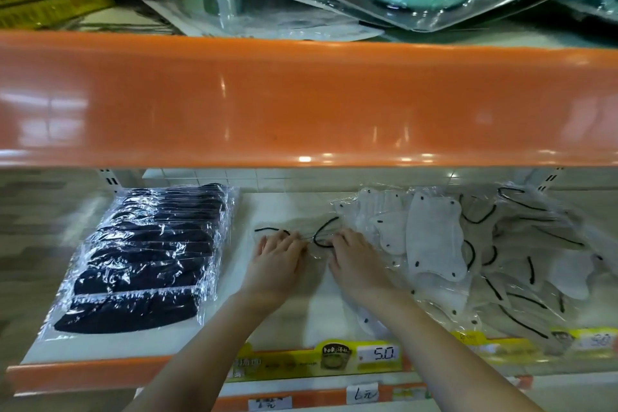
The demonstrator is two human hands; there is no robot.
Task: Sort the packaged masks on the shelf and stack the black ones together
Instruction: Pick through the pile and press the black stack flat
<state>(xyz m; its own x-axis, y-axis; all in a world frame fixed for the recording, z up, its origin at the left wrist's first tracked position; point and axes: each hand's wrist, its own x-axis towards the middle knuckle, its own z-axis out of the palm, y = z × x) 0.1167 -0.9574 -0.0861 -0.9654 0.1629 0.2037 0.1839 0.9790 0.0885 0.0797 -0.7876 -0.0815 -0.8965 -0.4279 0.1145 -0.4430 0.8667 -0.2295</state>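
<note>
Head camera showed both hands flat on the middle of the shelf. The left hand and right hand pressed a clear-wrapped white mask with black ear loops, fingers held close together. A stack of black packaged masks lay toward the shelf's left edge, loose white packaged masks piled toward its right.

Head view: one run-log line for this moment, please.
left hand on clear packet | right hand on same packet | black masks stacked left | white masks piled right
</note>
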